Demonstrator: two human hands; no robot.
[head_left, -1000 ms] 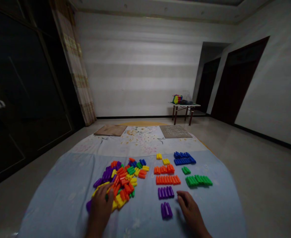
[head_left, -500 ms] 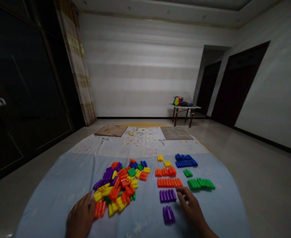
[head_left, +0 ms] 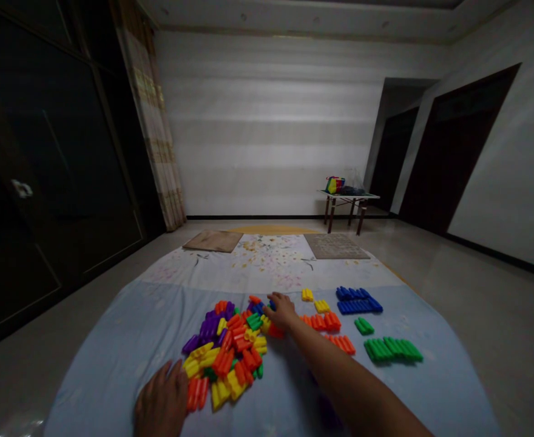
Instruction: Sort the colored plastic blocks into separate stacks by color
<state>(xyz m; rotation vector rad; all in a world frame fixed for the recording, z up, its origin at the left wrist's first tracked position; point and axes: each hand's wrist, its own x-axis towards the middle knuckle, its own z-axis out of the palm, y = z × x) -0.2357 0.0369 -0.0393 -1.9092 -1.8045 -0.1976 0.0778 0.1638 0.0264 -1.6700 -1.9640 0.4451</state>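
Note:
A heap of plastic connector blocks (head_left: 224, 358), each like a row of joined tubes, lies mid-table in orange, yellow, purple, green and blue. At its near left edge, my left hand (head_left: 161, 397) rests palm down, open, with its fingertips beside an orange block (head_left: 197, 393). My right hand (head_left: 283, 312) reaches over the heap's far right side. Its thumb and forefinger are apart around a blue block (head_left: 271, 304), partly covered by the fingers; whether they touch it is unclear. My right forearm hides most of the sorted purple blocks and part of the orange rows (head_left: 340, 345).
Sorted to the right are yellow blocks (head_left: 321, 306), blue blocks (head_left: 359, 301) and green blocks (head_left: 393, 350). Two mats, one brown (head_left: 213, 241) and one patterned (head_left: 336, 246), lie at the far edge of the cloth-covered table (head_left: 112, 358). Behind stands a small table (head_left: 349, 196) with a colourful bag.
My right hand has moved left and away from me, from beside the purple blocks to the heap's far right side. My left hand stays by the heap. The view has turned slightly left.

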